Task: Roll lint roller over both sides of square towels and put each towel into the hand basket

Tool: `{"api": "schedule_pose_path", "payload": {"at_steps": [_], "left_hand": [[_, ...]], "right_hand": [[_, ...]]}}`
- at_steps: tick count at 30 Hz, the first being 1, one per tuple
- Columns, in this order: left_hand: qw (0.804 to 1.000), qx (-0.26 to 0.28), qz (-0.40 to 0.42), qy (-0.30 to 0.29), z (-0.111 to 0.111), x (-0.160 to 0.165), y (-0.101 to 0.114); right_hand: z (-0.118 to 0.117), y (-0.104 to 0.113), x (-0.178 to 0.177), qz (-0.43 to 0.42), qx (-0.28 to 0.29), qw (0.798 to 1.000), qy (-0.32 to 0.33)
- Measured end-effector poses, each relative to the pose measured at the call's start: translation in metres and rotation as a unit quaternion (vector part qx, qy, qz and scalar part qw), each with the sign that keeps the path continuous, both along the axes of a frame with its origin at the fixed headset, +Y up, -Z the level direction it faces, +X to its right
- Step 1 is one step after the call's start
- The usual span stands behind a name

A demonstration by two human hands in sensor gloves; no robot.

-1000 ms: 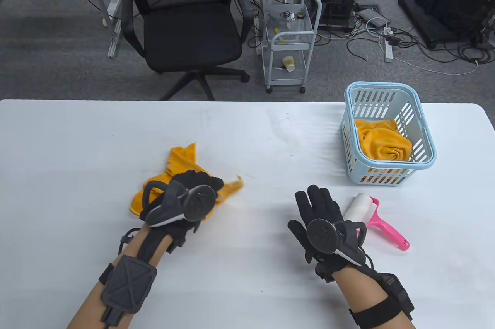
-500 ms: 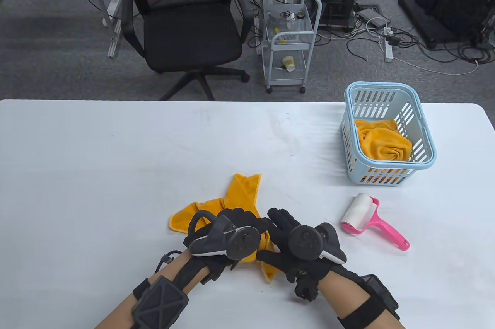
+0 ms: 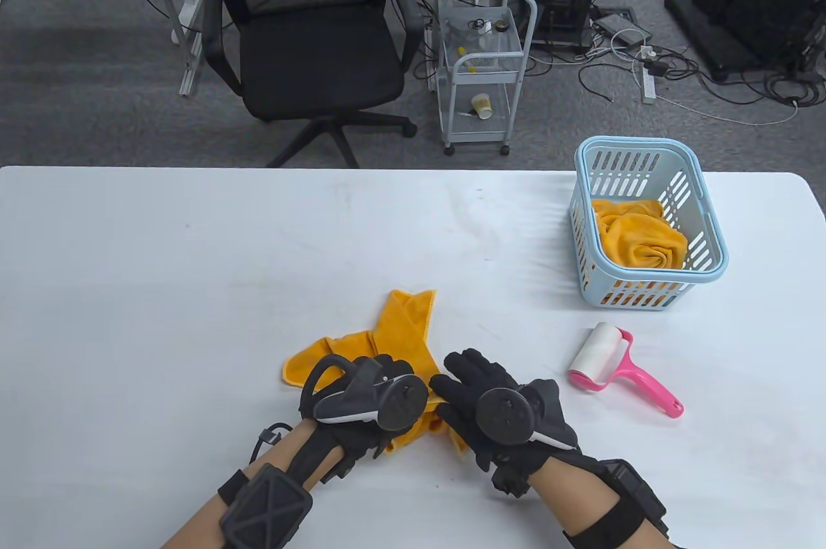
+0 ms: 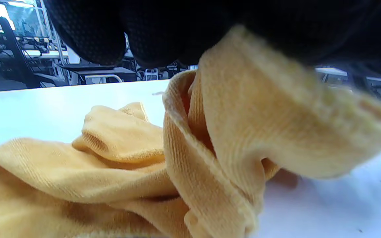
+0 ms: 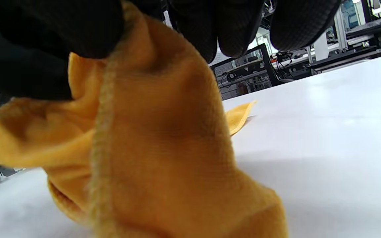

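Presently: left hand (image 3: 361,397) and right hand (image 3: 490,410) apparently pinched crumpled orange towel (image 3: 393,333); spreading flat due, lint roller (image 3: 619,365) untouched.

- A white table (image 3: 193,252) filled the lower half of the table view.
- A black office chair (image 3: 310,52) stood on grey carpet behind the table's far edge.
- A white wire trolley (image 3: 484,71) stood to the right of the chair, with a paper cup (image 3: 481,105) lying on its lower shelf and small items on the shelf above.
- Tangled cables and a white power strip (image 3: 648,84) lay on the floor further right.
- Dark equipment (image 3: 761,0) occupied the upper right corner.
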State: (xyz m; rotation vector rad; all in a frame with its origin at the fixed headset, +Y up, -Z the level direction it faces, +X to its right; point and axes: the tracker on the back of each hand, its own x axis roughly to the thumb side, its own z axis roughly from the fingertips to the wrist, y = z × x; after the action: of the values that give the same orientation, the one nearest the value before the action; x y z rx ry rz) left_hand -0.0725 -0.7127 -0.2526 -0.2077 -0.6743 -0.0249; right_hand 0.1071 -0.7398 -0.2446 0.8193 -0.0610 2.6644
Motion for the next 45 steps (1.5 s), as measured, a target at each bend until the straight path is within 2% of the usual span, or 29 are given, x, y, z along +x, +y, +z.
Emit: {"api": "schedule_pose_path", "payload": {"at_steps": [9,12,14,17,19,23,25,30,32,34,39,42,45], "left_hand": [[0.999,-0.012,-0.029,0.021,-0.002,-0.005,-0.017],[0.998,-0.037,0.013,0.039,-0.006,-0.014,-0.017],[0.997,-0.021,0.043,0.054,-0.008,-0.021,-0.014],[0.993,-0.041,0.074,0.081,-0.009,-0.033,-0.01],[0.996,0.004,0.042,0.084,-0.009,-0.039,-0.007],[0.994,0.0,0.034,0.102,-0.006,-0.048,-0.003],[0.992,0.023,0.043,0.117,-0.005,-0.053,0.002],[0.981,0.096,0.036,0.164,-0.011,-0.074,0.031],[0.978,0.1,0.046,0.176,-0.012,-0.086,0.044],[0.971,0.139,0.059,0.186,-0.009,-0.098,0.063],[0.959,0.215,0.065,0.173,0.01,-0.116,0.118],[0.954,0.25,0.061,0.153,0.027,-0.121,0.15],[0.945,0.284,0.079,0.139,0.047,-0.128,0.187]], "right_hand": [[0.012,0.021,-0.001,-0.009,0.075,0.997,-0.003],[0.012,0.024,0.001,-0.013,0.081,0.997,-0.008],[0.012,0.027,0.003,-0.026,0.088,0.996,-0.015],[0.013,0.036,0.009,-0.041,0.106,0.993,-0.028],[0.012,0.043,0.013,-0.056,0.1,0.993,-0.032],[0.01,0.056,0.024,-0.084,0.099,0.99,-0.046],[0.009,0.061,0.029,-0.096,0.096,0.989,-0.052],[0.001,0.082,0.046,-0.116,0.102,0.985,-0.078],[-0.004,0.092,0.054,-0.106,0.106,0.985,-0.087],[-0.008,0.102,0.061,-0.093,0.108,0.985,-0.096],[-0.02,0.129,0.073,-0.01,0.114,0.988,-0.105],[-0.02,0.155,0.081,-0.005,0.112,0.989,-0.1],[-0.015,0.194,0.09,-0.016,0.1,0.992,-0.077]]}}
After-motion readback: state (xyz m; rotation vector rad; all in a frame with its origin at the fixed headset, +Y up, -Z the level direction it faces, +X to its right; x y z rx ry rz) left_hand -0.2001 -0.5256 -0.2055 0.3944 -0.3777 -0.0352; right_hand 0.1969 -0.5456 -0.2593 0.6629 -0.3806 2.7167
